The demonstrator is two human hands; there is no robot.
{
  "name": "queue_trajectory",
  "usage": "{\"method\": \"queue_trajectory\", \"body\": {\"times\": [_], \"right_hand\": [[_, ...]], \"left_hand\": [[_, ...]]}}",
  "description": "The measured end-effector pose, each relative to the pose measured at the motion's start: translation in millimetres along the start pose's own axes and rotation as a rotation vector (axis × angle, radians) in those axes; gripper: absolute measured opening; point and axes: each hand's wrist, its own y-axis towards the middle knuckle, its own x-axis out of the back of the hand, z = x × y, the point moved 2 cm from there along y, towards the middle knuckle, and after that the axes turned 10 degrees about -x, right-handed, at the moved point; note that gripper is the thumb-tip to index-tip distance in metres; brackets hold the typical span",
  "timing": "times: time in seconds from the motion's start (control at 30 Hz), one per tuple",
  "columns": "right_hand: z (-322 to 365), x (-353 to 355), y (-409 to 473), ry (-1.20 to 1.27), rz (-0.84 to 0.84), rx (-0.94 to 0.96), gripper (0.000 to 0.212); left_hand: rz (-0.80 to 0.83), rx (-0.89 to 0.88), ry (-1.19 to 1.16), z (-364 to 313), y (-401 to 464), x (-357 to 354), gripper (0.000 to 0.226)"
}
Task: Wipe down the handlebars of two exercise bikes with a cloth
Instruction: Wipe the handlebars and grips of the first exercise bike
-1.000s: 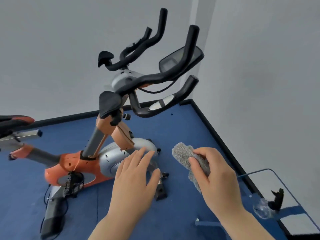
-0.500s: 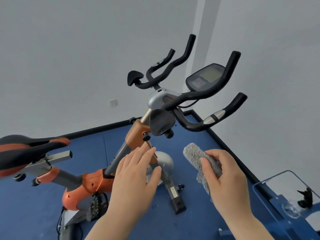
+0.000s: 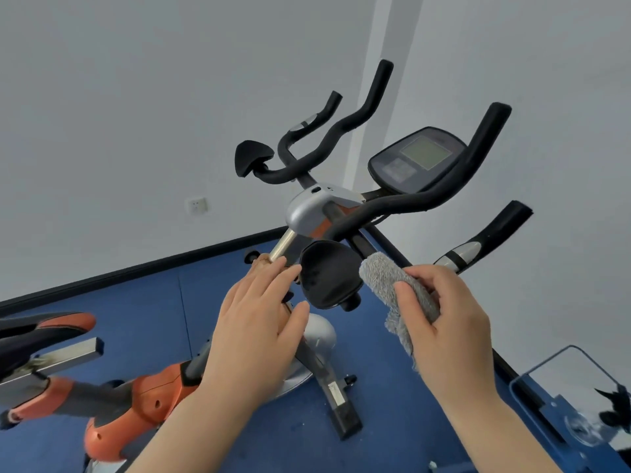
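The right hand (image 3: pixel 447 322) grips the grey cloth (image 3: pixel 397 295) just below the black handlebars (image 3: pixel 409 203). The left hand (image 3: pixel 259 322) is open and empty, near the elbow pad (image 3: pixel 327 278). Best to wrap the cloth around a bar and rub all along it.

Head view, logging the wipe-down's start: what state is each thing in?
Cloth: folded, gripped in right hand.
Left hand: open, empty, by the elbow pad.
Handlebars: untouched.
Console screen: blank.
Saddle: unoccupied.
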Motion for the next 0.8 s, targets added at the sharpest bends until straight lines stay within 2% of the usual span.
{"method": "queue_trajectory", "body": {"times": [0.23,0.33,0.43,0.53,0.63,0.8], "right_hand": [[12.5,-36.7,29.7,-0.119,-0.018,0.024,0.016],[20.0,-64.5,46.9,-0.264,0.055,0.035,0.014],[20.0,-84.8,48.2,-0.317,0.150,-0.072,0.015],[22.9,-89.2,50.7,-0.313,0.110,-0.155,0.014],[27.6,-89.2,53.2,-0.357,0.123,-0.209,0.010],[28.0,-73.3,30.1,-0.412,0.093,-0.277,0.004]], "left_hand": [[0.022,-0.014,-0.156,30.4,35.9,-8.5,0.052],[0.061,-0.071,-0.221,45.9,56.4,-13.0,0.048],[0.124,-0.172,-0.306,56.9,69.9,-18.8,0.046],[0.107,-0.285,-0.426,60.5,81.3,-21.2,0.037],[0.079,-0.329,-0.441,66.3,87.1,-24.3,0.042],[0.174,-0.348,-0.485,80.7,92.3,-27.5,0.042]]}}
